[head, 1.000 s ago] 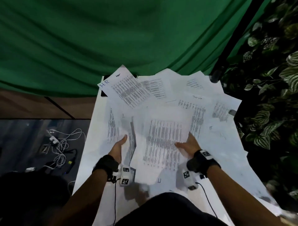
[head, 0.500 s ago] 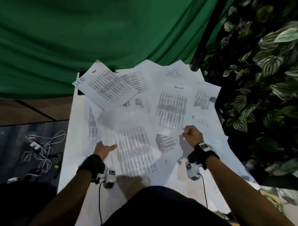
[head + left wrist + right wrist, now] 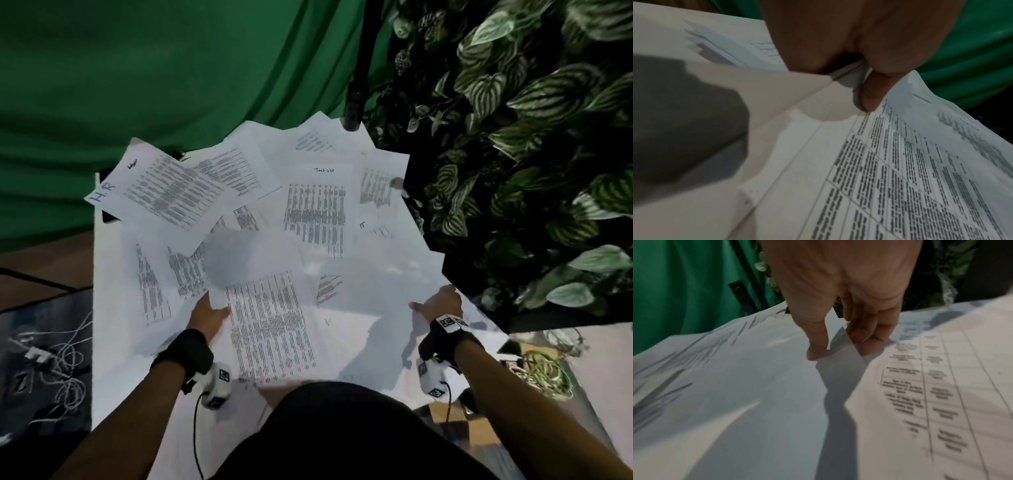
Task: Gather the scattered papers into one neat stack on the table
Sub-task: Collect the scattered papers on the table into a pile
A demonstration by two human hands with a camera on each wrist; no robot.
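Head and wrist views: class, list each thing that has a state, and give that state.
Left hand: pinching the printed sheet.
Right hand: fingertips picking at a blank sheet edge.
Papers: scattered, overlapping, not yet stacked.
HR sheet: face up, overhanging the table corner.
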